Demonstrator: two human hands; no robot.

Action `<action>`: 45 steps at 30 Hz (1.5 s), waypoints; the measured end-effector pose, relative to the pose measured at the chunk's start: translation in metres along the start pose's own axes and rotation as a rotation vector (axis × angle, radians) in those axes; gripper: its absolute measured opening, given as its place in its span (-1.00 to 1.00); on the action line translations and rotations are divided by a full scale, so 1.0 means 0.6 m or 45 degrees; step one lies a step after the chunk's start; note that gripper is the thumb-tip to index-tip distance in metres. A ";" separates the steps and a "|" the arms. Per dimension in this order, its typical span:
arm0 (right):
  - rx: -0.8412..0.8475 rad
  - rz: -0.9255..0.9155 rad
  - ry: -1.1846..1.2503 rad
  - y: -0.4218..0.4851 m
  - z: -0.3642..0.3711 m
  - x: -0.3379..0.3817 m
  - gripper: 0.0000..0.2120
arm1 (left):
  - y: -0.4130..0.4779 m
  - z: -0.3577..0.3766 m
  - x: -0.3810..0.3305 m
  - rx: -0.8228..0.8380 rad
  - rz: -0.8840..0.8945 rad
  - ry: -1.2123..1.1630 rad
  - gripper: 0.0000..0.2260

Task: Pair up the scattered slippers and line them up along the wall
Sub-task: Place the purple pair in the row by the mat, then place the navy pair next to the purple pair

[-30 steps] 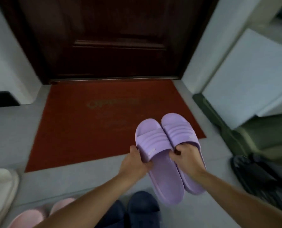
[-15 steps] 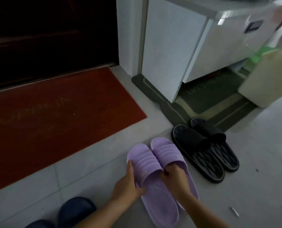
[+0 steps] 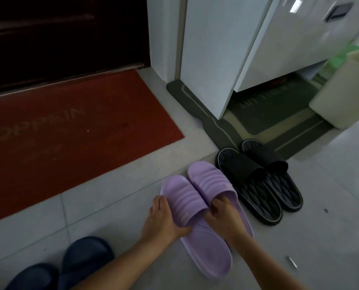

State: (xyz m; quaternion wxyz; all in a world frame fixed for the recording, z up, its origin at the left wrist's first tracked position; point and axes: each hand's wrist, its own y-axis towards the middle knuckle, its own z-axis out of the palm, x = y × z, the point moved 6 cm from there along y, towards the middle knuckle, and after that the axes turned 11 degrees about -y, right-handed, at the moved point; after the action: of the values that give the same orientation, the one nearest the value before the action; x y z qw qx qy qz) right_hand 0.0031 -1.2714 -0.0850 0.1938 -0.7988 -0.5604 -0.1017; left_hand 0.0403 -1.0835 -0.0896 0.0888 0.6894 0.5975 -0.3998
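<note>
Tiles of pale grey floor [image 3: 111, 201] filled most of the view, and a dark door [image 3: 59, 28] stood at the far left with a red doormat [image 3: 69, 132] marked OPPEIN lying in front of it. To the right of the door rose a white cabinet [image 3: 226, 49]. A dark green mat [image 3: 216, 128] ran out from under it, and a cream bin [image 3: 342, 91] stood on that mat's far end. A pair of black slippers [image 3: 258, 178] lay side by side with their toes touching the green mat's near edge. Just beside them on the left, toes pointing the same way, were the purple slippers [image 3: 203, 250], pressed together and low over the tiles; whether they rested on the floor could not be told. The left hand [image 3: 162, 220] gripped the outer edge and strap of the left purple slipper, and the right hand [image 3: 224, 216] held the other one with fingers curled under its strap. Navy slippers [image 3: 84, 254] lay at the bottom left, well apart from both pairs. A small pale scrap [image 3: 291, 262] lay on the tiles at the lower right.
</note>
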 end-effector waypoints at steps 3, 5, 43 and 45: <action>-0.047 0.028 0.237 -0.003 -0.008 -0.008 -0.75 | 0.001 0.001 -0.001 -0.007 -0.002 0.010 -0.06; -0.074 0.118 0.337 0.006 -0.012 -0.011 -0.62 | 0.002 0.003 -0.002 0.000 0.001 0.003 -0.03; 0.338 -0.461 0.186 -0.123 0.066 0.344 -0.80 | -0.145 -0.242 0.170 0.580 0.091 0.322 -0.10; 0.646 -0.675 -0.049 -0.172 0.121 0.393 -0.46 | -0.190 -0.284 0.234 0.663 0.037 0.448 -0.22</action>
State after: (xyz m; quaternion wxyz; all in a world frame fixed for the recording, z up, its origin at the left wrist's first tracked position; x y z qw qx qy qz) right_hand -0.0145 -1.0082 -0.0407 0.3422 -0.5540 -0.7589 0.0089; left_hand 0.0091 -0.8446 -0.0284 -0.1898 0.7559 0.4714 -0.4128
